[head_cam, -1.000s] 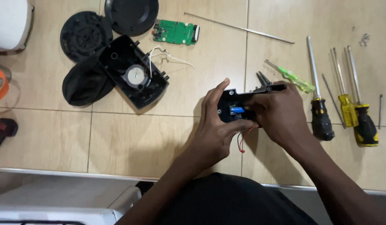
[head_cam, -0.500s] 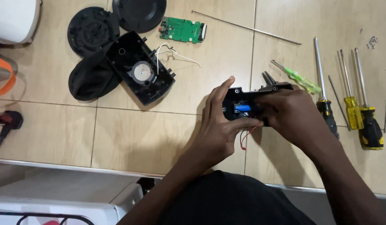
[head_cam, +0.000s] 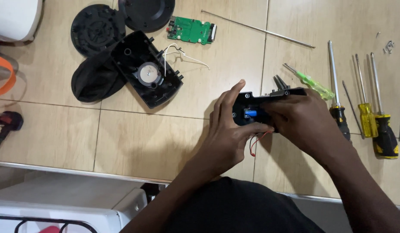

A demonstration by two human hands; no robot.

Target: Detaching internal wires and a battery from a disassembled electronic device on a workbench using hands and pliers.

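Beige tiled floor (head_cam: 144,142), thin grout lines; white furniture edge (head_cam: 66,194) below.

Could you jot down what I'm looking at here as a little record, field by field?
Setting: beige tiled floor, seen from above
Left hand: grips the black plastic housing piece with a blue part inside
Right hand: covers the same piece from the other side
Wires: thin red wire hangs below the piece
Nearby parts: open black plastic shell with a round metal disc; green circuit board
Tools: yellow-handled screwdrivers; thin metal rod
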